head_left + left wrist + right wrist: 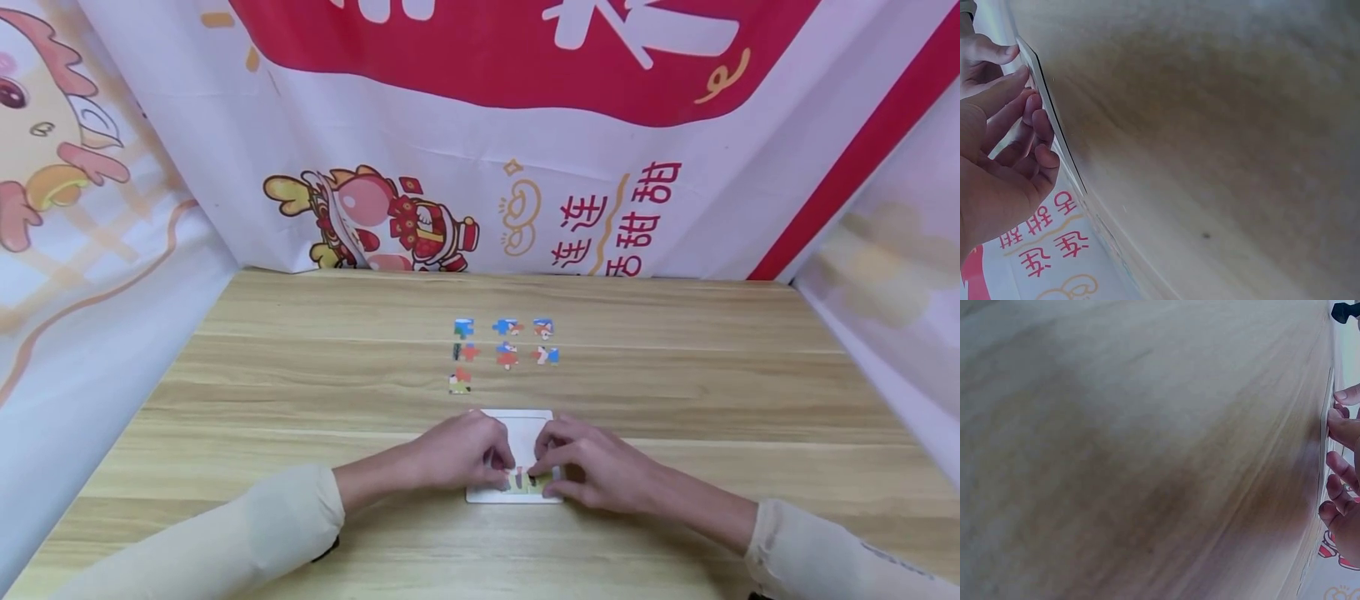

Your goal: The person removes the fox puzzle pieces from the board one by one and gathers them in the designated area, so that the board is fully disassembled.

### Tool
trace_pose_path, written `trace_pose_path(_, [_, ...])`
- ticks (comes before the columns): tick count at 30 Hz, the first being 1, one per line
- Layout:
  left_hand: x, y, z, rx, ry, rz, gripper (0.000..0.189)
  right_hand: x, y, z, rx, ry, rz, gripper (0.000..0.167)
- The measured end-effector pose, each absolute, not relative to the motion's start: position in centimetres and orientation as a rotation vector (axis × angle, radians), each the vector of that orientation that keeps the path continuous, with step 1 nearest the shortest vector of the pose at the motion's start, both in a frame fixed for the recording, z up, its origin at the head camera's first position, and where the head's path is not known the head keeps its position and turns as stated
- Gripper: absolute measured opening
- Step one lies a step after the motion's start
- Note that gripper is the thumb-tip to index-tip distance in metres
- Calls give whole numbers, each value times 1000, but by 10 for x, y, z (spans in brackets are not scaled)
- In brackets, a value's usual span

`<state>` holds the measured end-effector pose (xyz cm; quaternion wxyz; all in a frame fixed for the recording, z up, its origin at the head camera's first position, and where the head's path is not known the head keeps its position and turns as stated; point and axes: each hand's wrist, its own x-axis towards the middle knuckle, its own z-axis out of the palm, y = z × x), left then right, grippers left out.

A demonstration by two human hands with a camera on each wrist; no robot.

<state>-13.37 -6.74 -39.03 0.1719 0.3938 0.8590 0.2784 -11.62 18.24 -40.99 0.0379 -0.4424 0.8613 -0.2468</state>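
A small white puzzle tray (525, 419) lies on the wooden table in front of me, with jigsaw pieces (519, 481) along its near side. My left hand (468, 450) reaches in from the left and pinches a jigsaw piece low in the tray, mostly hidden by the fingers. From the right, my right hand (596, 462) rests its fingertips on the pieces at the tray's near right corner, thumb spread toward the edge. In the left wrist view, the left hand (1007, 137) is beside the thin tray edge (1054, 112). The right wrist view shows part of the right hand (1344, 506).
Beyond the tray, several loose jigsaw pieces (507, 356) lie spaced in rows on the wooden table (337, 358). Printed cloth (450, 125) hangs behind the table and along both sides.
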Motion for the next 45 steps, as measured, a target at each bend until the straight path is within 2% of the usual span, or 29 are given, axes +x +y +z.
trace_pose_path(11, [-131, -65, -390, 1067, 2436, 795, 7, -114, 183, -411, -1324, 2627, -811, 22])
trace_pose_path(23, [-133, -62, -390, 961, 2403, 875, 19, -114, 182, -410, -1323, 2630, -808, 23])
trace_pose_path(35, [-136, -65, -391, 992, 2337, 944, 21, -115, 181, -412, -1243, 2592, -867, 22])
trace_pose_path(45, [-140, -71, -387, 982, 2230, 1049, 12, -114, 181, -411, -1230, 2572, -897, 22])
